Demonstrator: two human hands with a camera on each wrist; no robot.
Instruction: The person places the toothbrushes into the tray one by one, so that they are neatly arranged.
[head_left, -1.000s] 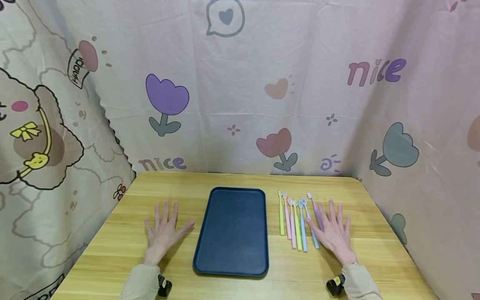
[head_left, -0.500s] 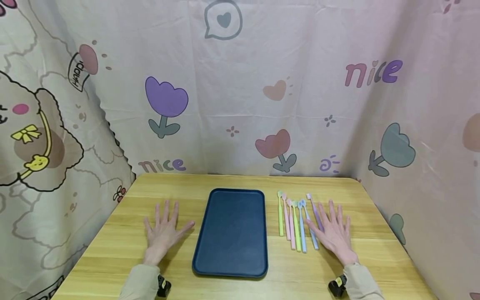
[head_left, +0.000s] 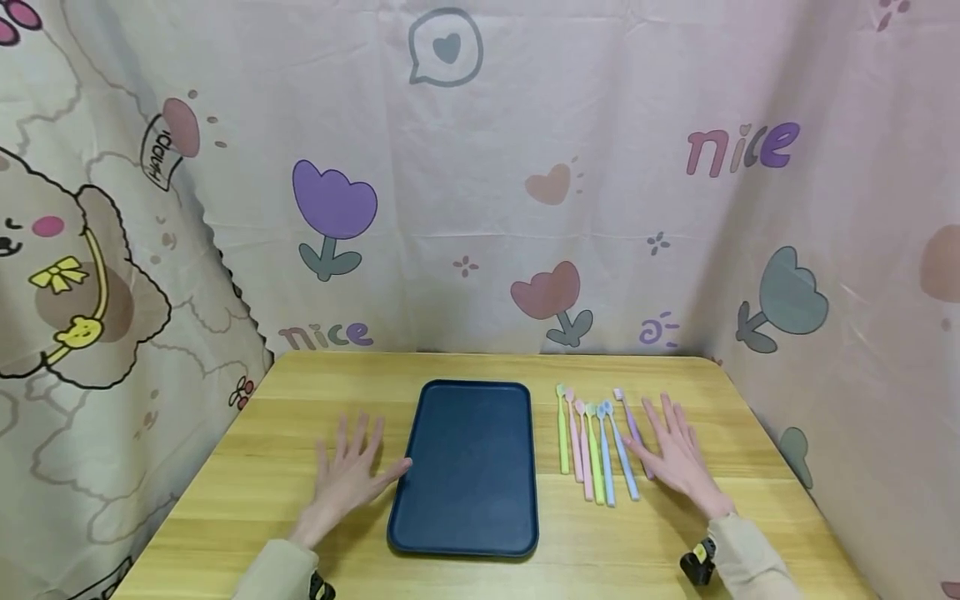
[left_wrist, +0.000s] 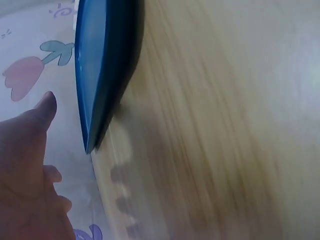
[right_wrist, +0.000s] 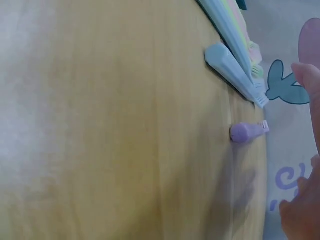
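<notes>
My left hand [head_left: 351,477] is held with fingers spread at the left side of a dark blue tray [head_left: 465,467], its thumb tip overlapping the tray's rim in the head view. In the left wrist view this hand casts a shadow on the table beside the tray [left_wrist: 92,70]. My right hand [head_left: 677,454] has its fingers extended and holds nothing. It is nearest a purple toothbrush [head_left: 632,423], whose lower end lies by the thumb. Left of that brush lie two blue toothbrushes [head_left: 606,458], plus green toothbrushes [head_left: 562,433] and pink toothbrushes [head_left: 574,442], roughly side by side, heads away from me.
The wooden table [head_left: 337,375] ends at the back against a hanging curtain [head_left: 450,183] printed with flowers. More printed cloth hangs along the left and right sides. A small black camera [head_left: 697,562] is strapped at the right wrist.
Both hands rise from the tabletop. The left hand shifts right toward the tray, and the right hand shifts slightly right, uncovering more of the purple toothbrush. The toothbrushes and tray stay put.
</notes>
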